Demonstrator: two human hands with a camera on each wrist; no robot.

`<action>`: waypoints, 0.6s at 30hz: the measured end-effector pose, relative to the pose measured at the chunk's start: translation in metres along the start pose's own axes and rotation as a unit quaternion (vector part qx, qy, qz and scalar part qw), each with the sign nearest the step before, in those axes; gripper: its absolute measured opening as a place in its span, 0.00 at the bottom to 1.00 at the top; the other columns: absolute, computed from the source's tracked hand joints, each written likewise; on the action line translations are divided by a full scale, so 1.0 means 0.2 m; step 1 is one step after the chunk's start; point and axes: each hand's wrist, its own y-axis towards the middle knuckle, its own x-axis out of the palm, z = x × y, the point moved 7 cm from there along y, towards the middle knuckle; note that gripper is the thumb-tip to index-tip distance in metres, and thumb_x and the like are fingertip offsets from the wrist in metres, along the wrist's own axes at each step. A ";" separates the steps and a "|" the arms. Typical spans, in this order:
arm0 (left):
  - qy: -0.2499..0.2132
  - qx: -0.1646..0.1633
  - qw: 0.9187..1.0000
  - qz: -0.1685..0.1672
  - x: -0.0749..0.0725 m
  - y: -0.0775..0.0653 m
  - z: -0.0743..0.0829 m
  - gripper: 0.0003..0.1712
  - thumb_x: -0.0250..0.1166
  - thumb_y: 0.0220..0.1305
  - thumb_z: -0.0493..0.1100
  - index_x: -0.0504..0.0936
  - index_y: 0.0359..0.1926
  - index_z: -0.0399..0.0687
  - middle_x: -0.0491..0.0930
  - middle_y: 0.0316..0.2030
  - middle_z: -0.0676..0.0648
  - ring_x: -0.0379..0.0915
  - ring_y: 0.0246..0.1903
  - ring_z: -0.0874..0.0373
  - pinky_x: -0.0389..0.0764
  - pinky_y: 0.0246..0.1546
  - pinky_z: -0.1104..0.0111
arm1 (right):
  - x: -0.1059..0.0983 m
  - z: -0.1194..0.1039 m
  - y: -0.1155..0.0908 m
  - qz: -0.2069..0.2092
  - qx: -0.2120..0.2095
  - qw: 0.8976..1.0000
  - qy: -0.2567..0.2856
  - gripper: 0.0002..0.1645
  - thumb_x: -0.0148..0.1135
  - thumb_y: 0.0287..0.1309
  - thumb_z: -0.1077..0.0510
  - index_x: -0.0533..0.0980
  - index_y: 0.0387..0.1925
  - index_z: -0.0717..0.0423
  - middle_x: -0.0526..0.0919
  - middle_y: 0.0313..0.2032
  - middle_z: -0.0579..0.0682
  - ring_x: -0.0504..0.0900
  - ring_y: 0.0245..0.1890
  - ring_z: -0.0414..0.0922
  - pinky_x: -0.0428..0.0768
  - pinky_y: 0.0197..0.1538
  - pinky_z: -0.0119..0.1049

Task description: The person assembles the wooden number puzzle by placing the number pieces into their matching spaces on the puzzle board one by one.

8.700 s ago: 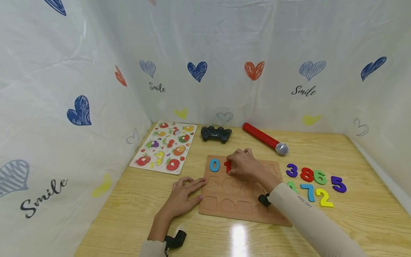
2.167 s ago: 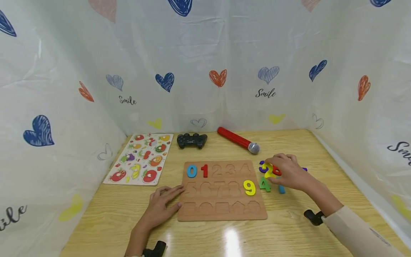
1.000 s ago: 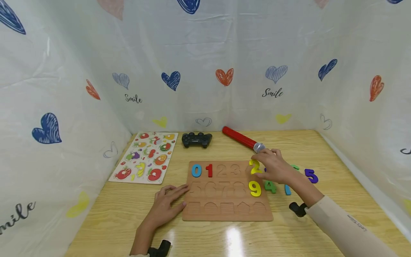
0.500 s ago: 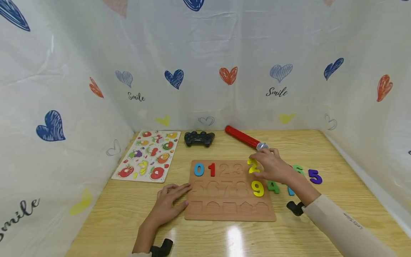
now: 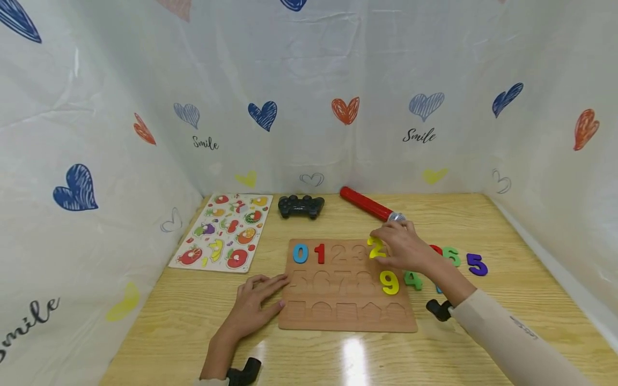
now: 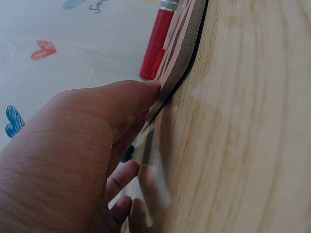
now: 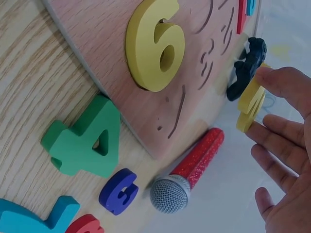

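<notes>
My right hand [image 5: 405, 247] pinches a yellow number 2 [image 5: 375, 247] between thumb and fingers, over the upper right of the wooden number board [image 5: 347, 324]. In the right wrist view the yellow 2 hangs clear of the board. My left hand [image 5: 253, 308] lies on the table with fingers extended, fingertips and thumb at the board's left edge. In the left wrist view the thumb touches that edge. A blue 0 [image 5: 300, 253], red 1 [image 5: 320, 253] and yellow 9 [image 5: 389, 282] sit in the board. Other recesses show number and shape outlines.
Right of the board lie a green 4 [image 5: 413, 280], green 6 [image 5: 451, 256], purple 5 [image 5: 477, 264], purple 3 [image 7: 118, 191] and partly hidden blue and red numbers. Behind are a red microphone [image 5: 365, 203], black game controller [image 5: 301, 206] and fruit puzzle [image 5: 219, 233].
The red 1 and yellow 9 now sit in the board. My right hand has carried the yellow 2 left from the loose numbers to above the board. My left hand stays at its edge.
</notes>
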 end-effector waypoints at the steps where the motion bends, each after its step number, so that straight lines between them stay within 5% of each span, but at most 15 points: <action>1: 0.000 0.000 1.000 0.000 0.00 0.00 0.00 0.29 0.64 0.68 0.58 0.75 0.69 0.66 0.69 0.69 0.62 0.59 0.63 0.50 0.57 0.54 0.47 | 0.00 0.00 0.00 0.001 -0.003 1.000 -0.001 0.31 0.80 0.48 0.52 0.81 0.54 0.57 0.84 0.50 0.50 0.71 0.57 0.55 0.54 0.58 0.63; 18: -0.010 -0.017 1.000 -0.020 0.00 0.00 0.00 0.29 0.63 0.69 0.58 0.74 0.69 0.66 0.67 0.70 0.63 0.57 0.64 0.50 0.56 0.56 0.46 | 0.07 -0.07 0.10 -0.006 -0.017 1.000 0.006 0.31 0.79 0.49 0.51 0.81 0.54 0.57 0.83 0.50 0.49 0.72 0.55 0.53 0.57 0.56 0.60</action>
